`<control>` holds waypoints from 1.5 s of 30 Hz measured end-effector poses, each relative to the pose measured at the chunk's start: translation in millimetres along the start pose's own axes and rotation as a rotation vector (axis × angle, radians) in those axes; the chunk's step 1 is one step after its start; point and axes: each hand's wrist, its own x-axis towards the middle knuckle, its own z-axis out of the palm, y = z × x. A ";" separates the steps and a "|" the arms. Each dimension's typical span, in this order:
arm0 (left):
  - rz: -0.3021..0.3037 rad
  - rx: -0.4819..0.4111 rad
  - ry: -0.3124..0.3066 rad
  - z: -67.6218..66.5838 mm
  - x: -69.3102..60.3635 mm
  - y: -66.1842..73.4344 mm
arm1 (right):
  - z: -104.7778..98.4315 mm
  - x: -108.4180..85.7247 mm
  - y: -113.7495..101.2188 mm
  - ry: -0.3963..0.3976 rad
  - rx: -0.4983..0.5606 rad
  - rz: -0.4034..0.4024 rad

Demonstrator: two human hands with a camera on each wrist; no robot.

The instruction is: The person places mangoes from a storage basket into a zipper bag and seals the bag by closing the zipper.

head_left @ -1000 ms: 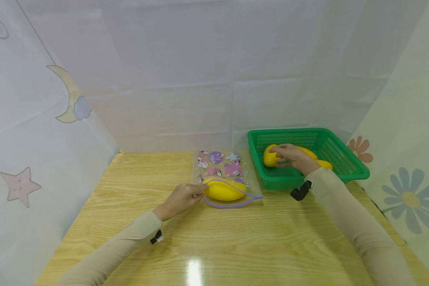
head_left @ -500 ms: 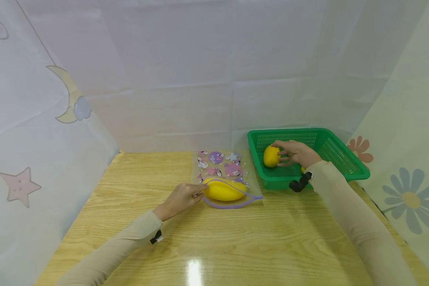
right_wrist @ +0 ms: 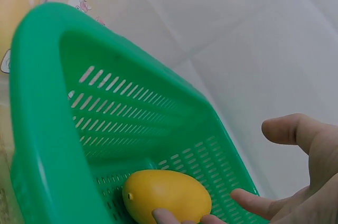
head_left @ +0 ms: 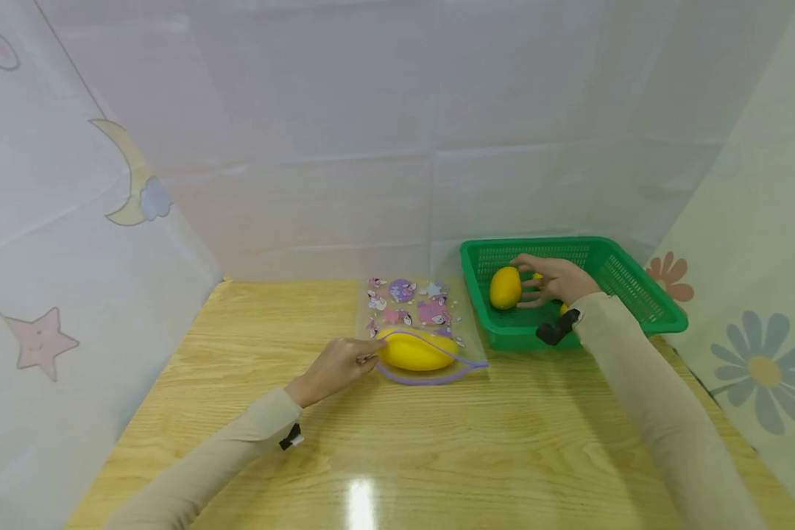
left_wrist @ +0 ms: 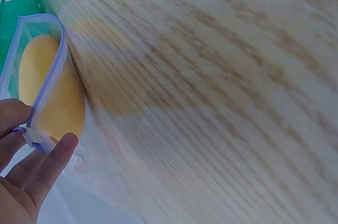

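Leftward, left grip [head_left: 334, 370] pinches a limp, clear bag [head_left: 430, 314] by its mouth, toward back edge of worktop [head_left: 397, 449]; yellow fruit [head_left: 407, 356] inside. Near back-right corner, right grip [head_left: 559, 280] spreads wide in green basket [head_left: 517, 341] beside mango [head_left: 505, 289], contact unclear. Mango probably light, firm, slippery; best held round its middle.

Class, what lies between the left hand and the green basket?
In the head view, a patterned bag with a yellow fruit inside; the left hand pinches its edge.

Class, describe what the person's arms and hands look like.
The left sleeve and right sleeve are long, beige and plain. A black piece shows at each wrist, the left one partly white. The left hand and right hand wear no gloves.
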 end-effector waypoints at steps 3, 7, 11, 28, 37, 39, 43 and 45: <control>0.000 -0.001 0.003 0.1 0.5 -1.1 | -5.8 0.0 2.1 -0.028 -0.062 -0.048; 0.006 -0.013 0.010 0.3 0.6 -0.5 | -7.7 3.7 3.1 -0.014 -0.071 -0.038; 0.014 -0.023 0.016 -0.2 0.9 2.2 | -7.4 9.6 2.7 0.017 -0.040 0.003; 0.012 -0.006 0.019 0.7 1.6 1.4 | -8.3 25.0 0.8 0.094 0.140 0.124; 0.002 -0.002 0.016 2.4 1.2 -0.6 | -10.4 37.2 5.0 0.120 0.202 0.204; -0.002 -0.004 0.011 2.2 1.4 -0.6 | -12.8 40.3 7.0 0.100 0.226 0.204; -0.008 -0.013 0.003 0.8 1.5 0.3 | -13.0 36.7 9.5 0.058 0.252 0.176; -0.010 -0.015 -0.001 -0.1 0.9 0.6 | -10.1 29.7 9.9 0.032 0.252 0.142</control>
